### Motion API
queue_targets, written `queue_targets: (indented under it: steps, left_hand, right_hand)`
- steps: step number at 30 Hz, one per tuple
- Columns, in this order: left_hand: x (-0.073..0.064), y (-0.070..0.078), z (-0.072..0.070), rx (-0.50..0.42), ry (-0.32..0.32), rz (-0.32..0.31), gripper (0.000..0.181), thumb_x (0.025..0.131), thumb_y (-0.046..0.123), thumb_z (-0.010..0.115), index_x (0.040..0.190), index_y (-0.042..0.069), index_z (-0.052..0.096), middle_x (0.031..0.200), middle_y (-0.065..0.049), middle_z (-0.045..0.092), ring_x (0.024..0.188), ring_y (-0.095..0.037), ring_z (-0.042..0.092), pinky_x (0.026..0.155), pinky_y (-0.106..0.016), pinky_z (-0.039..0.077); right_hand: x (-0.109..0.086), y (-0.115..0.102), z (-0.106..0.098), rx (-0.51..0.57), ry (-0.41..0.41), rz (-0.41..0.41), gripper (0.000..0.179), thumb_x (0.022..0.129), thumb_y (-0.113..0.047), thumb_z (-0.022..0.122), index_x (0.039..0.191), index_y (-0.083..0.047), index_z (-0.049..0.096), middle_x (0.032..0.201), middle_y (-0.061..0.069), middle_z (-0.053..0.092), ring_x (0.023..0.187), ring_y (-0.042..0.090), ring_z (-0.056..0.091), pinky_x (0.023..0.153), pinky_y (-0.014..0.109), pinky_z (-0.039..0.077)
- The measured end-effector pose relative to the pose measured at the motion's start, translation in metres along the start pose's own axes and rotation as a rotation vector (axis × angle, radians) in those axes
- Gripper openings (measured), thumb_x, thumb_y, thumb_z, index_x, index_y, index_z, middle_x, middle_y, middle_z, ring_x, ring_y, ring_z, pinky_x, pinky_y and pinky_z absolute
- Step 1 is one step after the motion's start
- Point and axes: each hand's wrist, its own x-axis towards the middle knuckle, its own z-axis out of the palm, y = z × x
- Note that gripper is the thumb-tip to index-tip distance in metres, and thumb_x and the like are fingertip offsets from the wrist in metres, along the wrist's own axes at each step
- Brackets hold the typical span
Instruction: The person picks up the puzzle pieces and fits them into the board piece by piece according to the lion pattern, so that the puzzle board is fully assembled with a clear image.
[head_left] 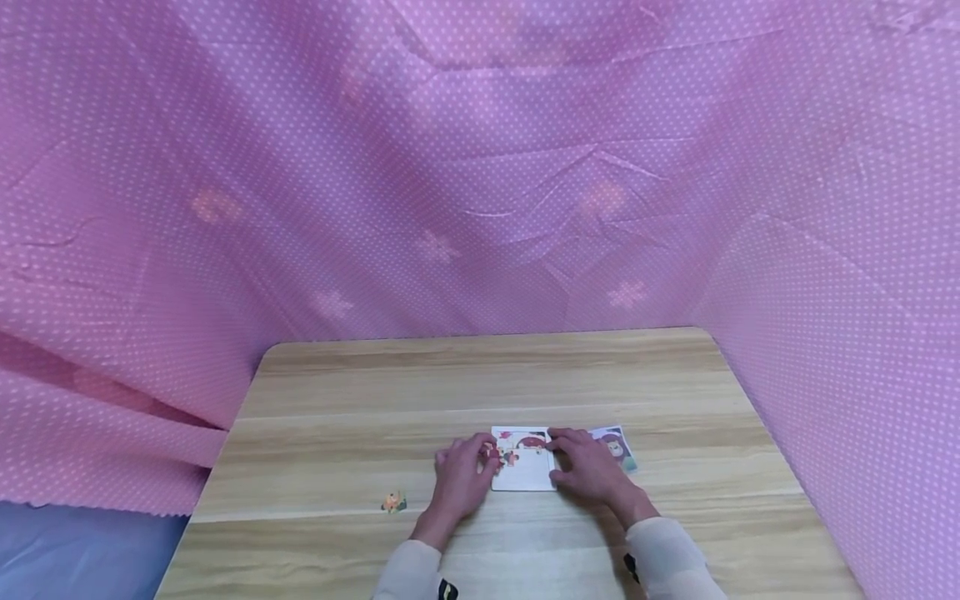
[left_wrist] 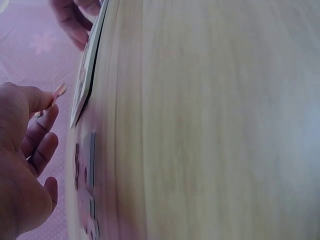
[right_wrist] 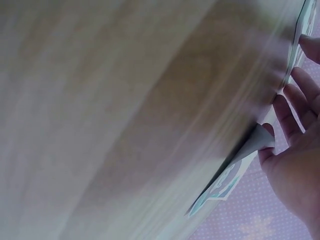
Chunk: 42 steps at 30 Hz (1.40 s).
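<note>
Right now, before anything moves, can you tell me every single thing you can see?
Table: one, wood-brown, lower middle.
Dotted cloth: count unclear, pink, around the table's back and sides.
Blue surface: one, blue, bottom left corner.
Puzzle tray: one, white, on the table.
Pieces in the tray: count unclear, multicoloured, mostly towards its far side.
Held piece: one, reddish, pinched in the left hand.
Loose pieces: count unclear, orange and green, left of the tray.
Picture card: one, white-edged, partly behind the right hand.
Sleeves: two, cream, bottom.
Hands: two, bare, either side of the tray.
</note>
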Motion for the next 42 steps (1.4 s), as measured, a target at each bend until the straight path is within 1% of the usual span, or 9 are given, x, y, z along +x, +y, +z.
queue_targets:
  steps: [4,8,13,18,24,27,31,37,42]
  left_hand:
    - [0.0,0.005,0.004,0.02,-0.043,0.002,0.032,0.089,0.032,0.066,0.12,0.028,0.062,0.084,0.016,0.061,0.093,-0.011,0.052,0.091,-0.043,0.029]
    - [-0.001,0.008,0.006,0.042,-0.07,0.008,0.037,0.09,0.034,0.064,0.127,0.03,0.059,0.089,0.014,0.063,0.094,-0.011,0.051,0.09,-0.042,0.03]
    - [0.0,0.012,0.009,0.052,-0.094,0.027,0.04,0.09,0.035,0.064,0.129,0.03,0.058,0.095,0.013,0.065,0.096,-0.011,0.052,0.092,-0.044,0.03]
    - [-0.001,0.015,0.016,0.075,-0.101,0.044,0.037,0.09,0.035,0.063,0.126,0.03,0.059,0.095,0.013,0.065,0.093,-0.011,0.051,0.091,-0.045,0.03]
    - [-0.001,0.021,0.021,0.071,-0.118,0.041,0.023,0.089,0.034,0.065,0.111,0.034,0.06,0.087,0.016,0.061,0.086,-0.009,0.046,0.087,-0.042,0.029]
    - [-0.001,0.024,0.024,0.06,-0.115,0.036,0.021,0.088,0.033,0.066,0.108,0.035,0.06,0.086,0.017,0.061,0.085,-0.009,0.045,0.086,-0.041,0.029]
    - [-0.004,0.028,0.028,0.067,-0.103,0.042,0.022,0.088,0.033,0.066,0.109,0.034,0.061,0.086,0.018,0.062,0.085,-0.009,0.045,0.086,-0.041,0.029]
    - [-0.007,0.032,0.034,0.087,-0.075,0.066,0.024,0.087,0.034,0.067,0.11,0.031,0.063,0.085,0.017,0.063,0.087,-0.009,0.047,0.087,-0.041,0.029]
    - [-0.005,0.034,0.038,0.124,-0.053,0.084,0.025,0.085,0.034,0.068,0.11,0.031,0.063,0.098,0.015,0.066,0.092,-0.01,0.049,0.085,-0.04,0.029]
  right_hand:
    - [0.001,-0.002,0.0,-0.021,-0.01,-0.008,0.048,0.08,-0.037,0.074,0.124,-0.021,0.063,0.146,0.0,0.049,0.133,0.028,0.046,0.105,0.054,0.036]
    - [0.0,-0.004,-0.001,-0.045,-0.028,0.001,0.048,0.079,-0.038,0.074,0.123,-0.022,0.063,0.146,-0.001,0.048,0.133,0.027,0.046,0.106,0.053,0.037]
    - [-0.002,-0.005,-0.003,-0.057,-0.037,0.008,0.047,0.08,-0.037,0.073,0.123,-0.021,0.063,0.146,-0.001,0.048,0.132,0.027,0.046,0.106,0.051,0.038]
    - [-0.006,-0.004,-0.006,-0.052,-0.049,-0.02,0.046,0.08,-0.035,0.074,0.123,-0.019,0.063,0.146,0.002,0.048,0.131,0.03,0.047,0.105,0.051,0.04]
    - [-0.008,-0.002,-0.007,-0.063,-0.053,-0.043,0.046,0.081,-0.035,0.073,0.123,-0.019,0.063,0.146,0.003,0.048,0.131,0.03,0.047,0.104,0.051,0.041]
    - [-0.01,0.0,-0.007,-0.071,-0.056,-0.04,0.047,0.081,-0.036,0.073,0.124,-0.02,0.063,0.146,0.001,0.048,0.132,0.028,0.046,0.105,0.049,0.04]
    - [-0.013,0.002,-0.008,-0.071,-0.058,-0.045,0.047,0.081,-0.037,0.073,0.124,-0.02,0.063,0.146,0.001,0.048,0.132,0.028,0.046,0.106,0.048,0.04]
    - [-0.018,0.004,-0.01,-0.073,-0.048,-0.083,0.046,0.08,-0.035,0.073,0.122,-0.017,0.064,0.145,0.003,0.05,0.13,0.029,0.048,0.105,0.048,0.041]
    - [-0.019,0.005,-0.011,-0.085,-0.043,-0.093,0.045,0.08,-0.034,0.073,0.121,-0.016,0.064,0.144,0.003,0.05,0.129,0.029,0.049,0.103,0.048,0.042]
